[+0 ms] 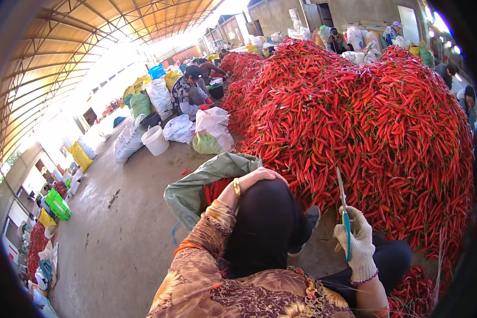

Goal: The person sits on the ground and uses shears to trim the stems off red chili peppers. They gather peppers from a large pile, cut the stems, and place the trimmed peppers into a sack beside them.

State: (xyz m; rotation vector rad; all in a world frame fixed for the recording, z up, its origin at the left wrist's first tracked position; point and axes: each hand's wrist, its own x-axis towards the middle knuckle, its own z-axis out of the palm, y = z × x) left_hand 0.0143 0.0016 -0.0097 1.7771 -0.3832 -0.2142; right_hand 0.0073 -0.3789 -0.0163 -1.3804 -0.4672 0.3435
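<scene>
My right hand [362, 249], in a white knitted glove, grips a pair of scissors [346, 225] with teal handles. The blades point up and away, with the chili pile behind them. Bare and flat, my left hand [264, 175] lies over my raised knee [259, 222], holding nothing. A gold bracelet [237, 187] circles that wrist. Just beyond the left hand, a green-grey woven sack [188, 193] lies open, with some red chilies [215, 190] inside. A huge heap of red chilies [323, 111] rises in front of me and to the right.
A seated person [188, 93] works at the heap's left edge, beside white sacks [179, 129] and a white bucket [155, 140]. More people [336, 41] sit behind the heap. Concrete floor [122, 228] stretches left toward a bright green bag [57, 204]. Loose chilies [412, 291] lie near my right leg.
</scene>
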